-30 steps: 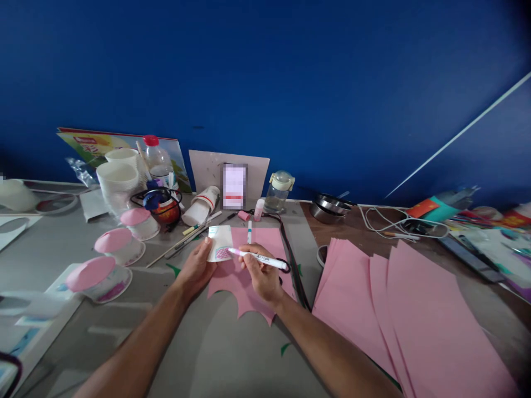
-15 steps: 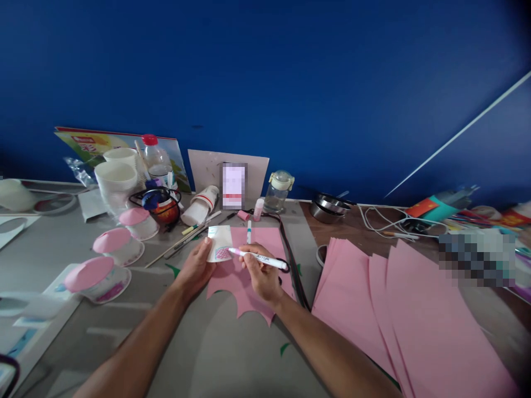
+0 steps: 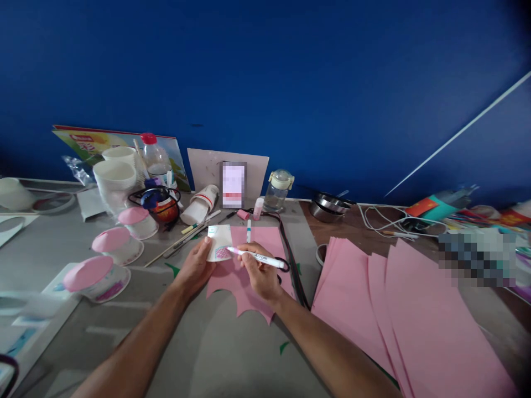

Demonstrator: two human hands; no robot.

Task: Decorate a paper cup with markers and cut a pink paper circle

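My left hand (image 3: 198, 266) grips a white paper piece (image 3: 217, 237) by its left side. The piece has a curved lower edge and a pink net-like pattern outlined in blue near the bottom; I cannot tell whether it is flat or a cup's wall. My right hand (image 3: 262, 273) is closed around a white acrylic marker (image 3: 261, 257), whose pink tip end meets the paper beside the pattern. Beneath both hands lies a pink sheet (image 3: 265, 237) with a scalloped, cut lower edge. Another white marker (image 3: 249, 231) with a teal band rests on that sheet.
Pink-topped decorated paper cups (image 3: 89, 273) stand at left, below stacked white cups (image 3: 114, 179). A phone (image 3: 233, 185) leans at the back near a glass jar (image 3: 279, 190). Pink sheets (image 3: 348, 287) lie at right; metal bowls (image 3: 329, 207) and white cables (image 3: 379, 221) are behind them.
The marker's tip has shifted very slightly left and up over the paper. Both hands keep their grip, and the other things stay in place.
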